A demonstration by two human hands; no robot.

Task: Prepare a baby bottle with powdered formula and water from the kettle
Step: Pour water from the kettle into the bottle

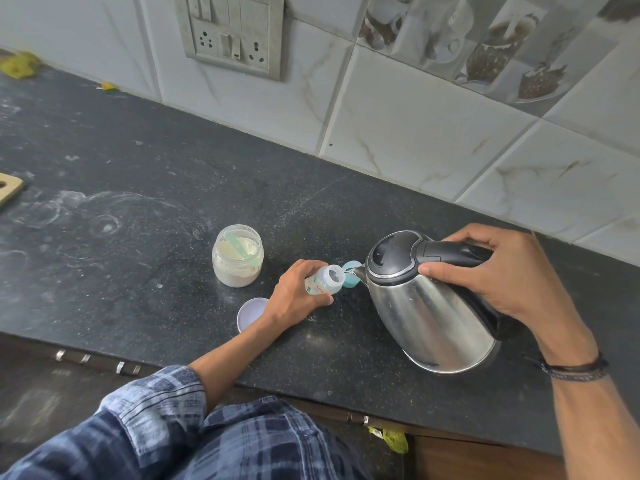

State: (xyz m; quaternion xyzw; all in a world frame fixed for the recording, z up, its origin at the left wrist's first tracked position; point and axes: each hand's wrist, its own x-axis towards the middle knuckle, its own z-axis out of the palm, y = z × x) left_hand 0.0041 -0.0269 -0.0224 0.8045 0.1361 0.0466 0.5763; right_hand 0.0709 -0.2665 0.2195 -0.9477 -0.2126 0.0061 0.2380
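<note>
Right now my left hand [294, 292] grips the small clear bottle [325, 280], printed with coloured marks and tilted, its open mouth just beside the spout of the steel kettle [433, 306]. My right hand [485, 271] is closed round the kettle's black handle, tipping it toward the bottle. Left of the kettle, past the bottle, an open jar [237, 268] holds pale powder and a green scoop [239, 245]. A round lid [251, 313] is partly hidden by my wrist. A teal cap [350, 275] peeks out between bottle and kettle. The bottle's contents are hard to make out.
</note>
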